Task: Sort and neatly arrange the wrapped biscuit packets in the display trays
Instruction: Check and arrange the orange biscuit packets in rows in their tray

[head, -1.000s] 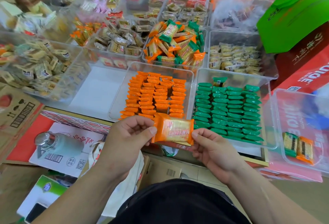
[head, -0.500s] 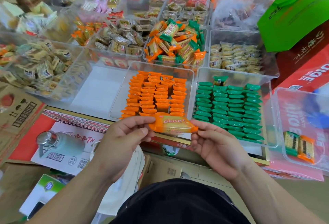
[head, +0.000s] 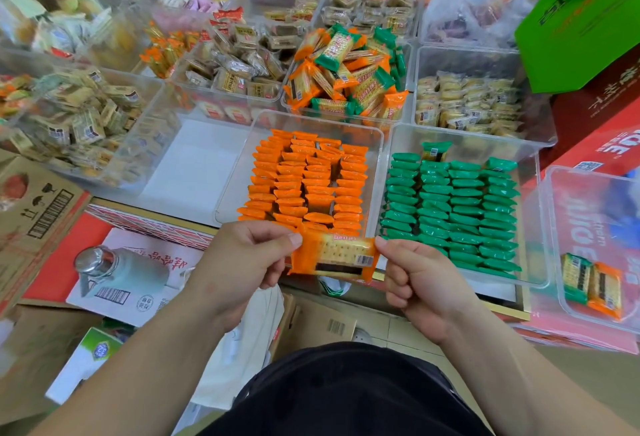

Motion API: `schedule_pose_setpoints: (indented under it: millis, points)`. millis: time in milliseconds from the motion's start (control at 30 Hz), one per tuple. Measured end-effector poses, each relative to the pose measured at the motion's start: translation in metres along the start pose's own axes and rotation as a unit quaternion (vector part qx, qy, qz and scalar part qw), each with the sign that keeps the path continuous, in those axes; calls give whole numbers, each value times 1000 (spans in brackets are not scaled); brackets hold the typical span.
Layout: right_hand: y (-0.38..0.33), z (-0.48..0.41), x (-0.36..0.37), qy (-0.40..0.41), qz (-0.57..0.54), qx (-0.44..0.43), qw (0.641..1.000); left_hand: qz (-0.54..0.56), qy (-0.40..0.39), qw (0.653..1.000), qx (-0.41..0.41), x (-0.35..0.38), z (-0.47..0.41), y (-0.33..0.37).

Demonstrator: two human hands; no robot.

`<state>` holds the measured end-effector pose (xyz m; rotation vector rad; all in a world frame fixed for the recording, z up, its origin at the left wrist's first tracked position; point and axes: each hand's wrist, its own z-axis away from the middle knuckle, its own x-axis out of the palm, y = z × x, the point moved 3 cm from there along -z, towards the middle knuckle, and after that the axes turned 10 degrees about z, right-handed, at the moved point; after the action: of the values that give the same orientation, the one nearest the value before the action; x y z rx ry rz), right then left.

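Far left: a brown cardboard carton point(head: 33, 207) lies flat, and beside it a pale flask with a metal cap point(head: 114, 273) rests on its side on printed card. Left hand point(head: 242, 262): thumb and curled fingers pinch the left end seal of one orange biscuit packet point(head: 334, 255). The packet is held in the air just before the near edge of the orange tray point(head: 235, 190), with its long axis running left to right and roughly level; the barcode face is turned to the camera, barcode near the right end. Right hand point(head: 419, 280): fingers curled, thumb and forefinger pinch the right end seal of the same packet. The orange tray holds orange packets stood on edge in four columns; the exact number cannot be told. Behind it sits a loose heap of mixed orange and green packets point(head: 346, 68) in its own clear tray. Next right, the green tray point(head: 530, 214) holds green packets in four columns, with one more standing face-on at the far wall. Far right, a smaller clear tray point(head: 547, 221) holds two packets lying side by side and touching, one green point(head: 575, 278) and one orange point(head: 604, 290). The trays stand on a low display surface crowded with further clear trays of wrapped snacks; a red juice carton point(head: 606, 145) and a green bag point(head: 581, 20) stand at the right
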<state>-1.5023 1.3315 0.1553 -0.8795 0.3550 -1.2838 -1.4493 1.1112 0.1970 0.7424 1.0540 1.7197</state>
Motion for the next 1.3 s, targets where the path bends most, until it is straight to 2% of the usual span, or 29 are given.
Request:
schedule_pose_setpoints:
  millis: [67,267,433,500,567,667,733,800,867,1033,1133,1200,1300]
  points:
    - [-5,-1,0,24,26,-26,999,-24,2,999,44,3,-1,1]
    - [-14,-21,-1,68,8,-57,996,-111,-22,986,125,9,-17,-6]
    - [-28,-56,-15,130,44,-95,986,-110,-36,985,126,8,-46,-21]
    - [-39,-71,-22,155,116,-128,973,-199,-35,972,123,4,-68,-38]
    - [-50,-86,-26,172,205,-172,948,-356,-60,924,129,3,-91,-56]
    - [-63,-111,-21,171,395,-233,872,-536,-122,822,145,13,-120,-77]
    - [-66,-126,-12,155,482,-259,823,-601,-151,774,129,19,-133,-87]
    - [-66,-139,-1,132,543,-282,780,-626,-161,753,122,22,-142,-93]
    - [-63,-151,10,112,589,-288,747,-632,-157,747,134,21,-147,-97]
    - [-47,-180,26,57,670,-266,691,-624,-131,749,182,17,-147,-105]
    - [-33,-193,33,41,705,-257,660,-616,-130,756,180,16,-148,-108]
    - [-26,-200,36,38,735,-255,627,-602,-120,768,184,15,-149,-110]
    - [-23,-208,38,58,766,-260,585,-527,-77,819,212,11,-151,-111]
